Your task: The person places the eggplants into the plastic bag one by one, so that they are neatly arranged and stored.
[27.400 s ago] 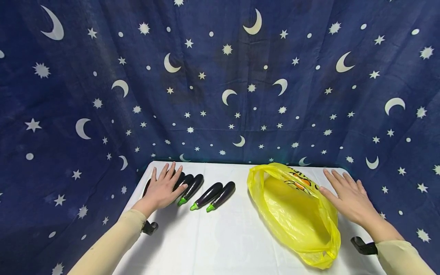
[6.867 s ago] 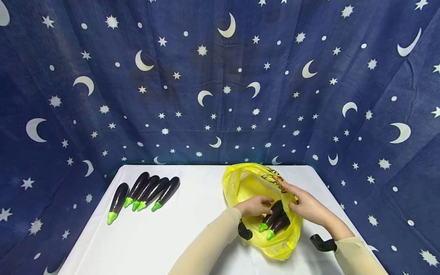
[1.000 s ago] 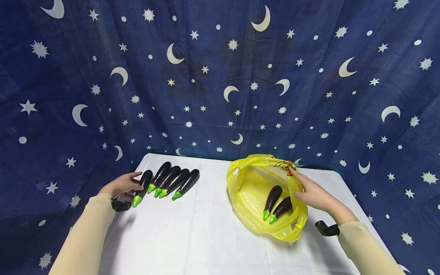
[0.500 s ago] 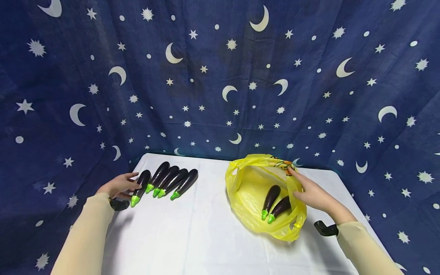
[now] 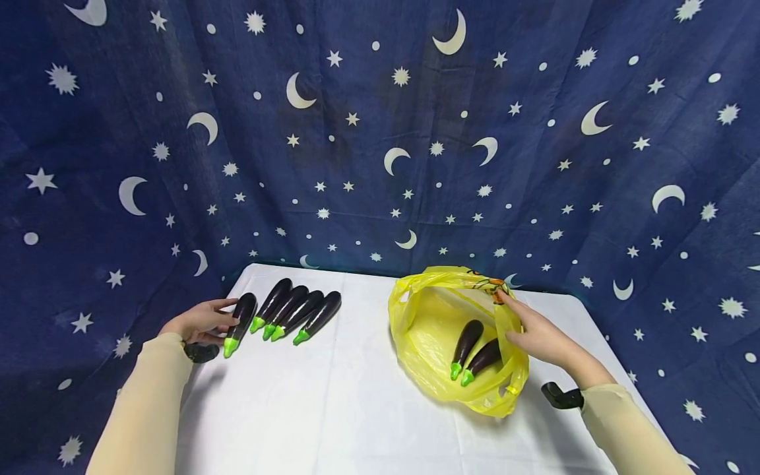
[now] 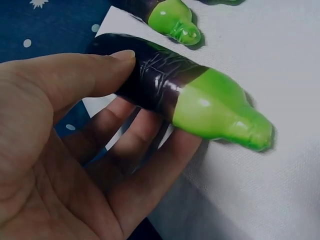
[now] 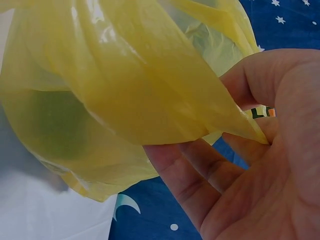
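Note:
My left hand (image 5: 198, 322) is at the leftmost eggplant (image 5: 241, 323), dark purple with a green stem end. In the left wrist view the thumb lies on top of this eggplant (image 6: 155, 75) and the fingers curl under its side, pinching it. My right hand (image 5: 543, 338) holds the right rim of a yellow plastic bag (image 5: 424, 349), whose mouth faces me. In the right wrist view the bag's edge (image 7: 150, 110) runs between thumb and fingers. Two eggplants, a left one (image 5: 467, 344) and a right one (image 5: 483, 359), lie inside the bag.
Several more eggplants (image 5: 303, 313) lie side by side just right of my left hand. The table (image 5: 297, 409) has a white cloth. A dark blue curtain (image 5: 356, 165) with moons and stars rises behind and at both sides.
Two eggplants once on the table are now in the bag. Since 6.9 s ago my left hand has left the bag for the leftmost eggplant. Over the last second it shifts slightly left.

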`<state>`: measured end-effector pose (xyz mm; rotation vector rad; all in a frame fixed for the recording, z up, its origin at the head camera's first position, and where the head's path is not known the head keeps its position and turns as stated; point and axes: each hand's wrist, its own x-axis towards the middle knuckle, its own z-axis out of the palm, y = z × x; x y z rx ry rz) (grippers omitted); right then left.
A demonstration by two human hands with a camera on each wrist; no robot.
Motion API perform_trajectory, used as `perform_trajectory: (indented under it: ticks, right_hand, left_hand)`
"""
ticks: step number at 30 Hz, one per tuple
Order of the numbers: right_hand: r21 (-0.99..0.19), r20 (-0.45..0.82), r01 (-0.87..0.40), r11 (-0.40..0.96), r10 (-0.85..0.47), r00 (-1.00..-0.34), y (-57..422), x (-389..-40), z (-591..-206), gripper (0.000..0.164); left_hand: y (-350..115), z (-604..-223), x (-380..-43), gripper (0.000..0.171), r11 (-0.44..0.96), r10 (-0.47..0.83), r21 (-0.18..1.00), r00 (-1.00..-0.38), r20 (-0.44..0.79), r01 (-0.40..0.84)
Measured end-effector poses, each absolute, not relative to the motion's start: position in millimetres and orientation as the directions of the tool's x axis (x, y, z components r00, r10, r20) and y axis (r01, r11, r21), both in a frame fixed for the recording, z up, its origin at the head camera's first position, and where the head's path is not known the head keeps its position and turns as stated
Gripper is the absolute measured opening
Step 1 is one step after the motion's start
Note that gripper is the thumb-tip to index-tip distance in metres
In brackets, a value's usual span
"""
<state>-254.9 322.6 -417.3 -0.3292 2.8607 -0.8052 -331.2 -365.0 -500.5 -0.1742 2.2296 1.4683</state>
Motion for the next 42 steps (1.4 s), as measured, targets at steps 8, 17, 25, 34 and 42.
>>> perform_trajectory:
  ticks: [8,17,25,34,42]
  right_hand:
    - [-0.529,-0.054,-0.207,0.823,-0.277,-0.959,325,-256,-420,0.086]
    - [-0.537,-0.070,-0.190,0.822,-0.268,-0.961,323,-256,-419,0.085]
    - [-0.538,-0.066,-0.199,0.819,-0.276,-0.959,323,-257,-419,0.086]
    - [-0.546,-0.070,-0.191,0.816,-0.271,-0.960,324,-257,-421,0.087]
    - [-0.548,-0.064,-0.203,0.812,-0.283,-0.957,325,-259,-422,0.087]
  left_hand:
    - [-380,-500,-327,0.081,0.320,0.200,0.892,-0.898,-0.393,-0.319]
    - [-379,-490,-328,0.086,0.105,0.312,0.960,-0.907,-0.281,-0.261]
    - [-354,-478,-332,0.083,0.085,0.406,0.977,-0.889,-0.213,-0.196]
    - [-311,-461,-334,0.072,0.021,0.576,0.987,-0.805,-0.141,-0.158]
    - [-271,-452,-327,0.068,-0.005,0.706,0.989,-0.701,-0.101,-0.148]
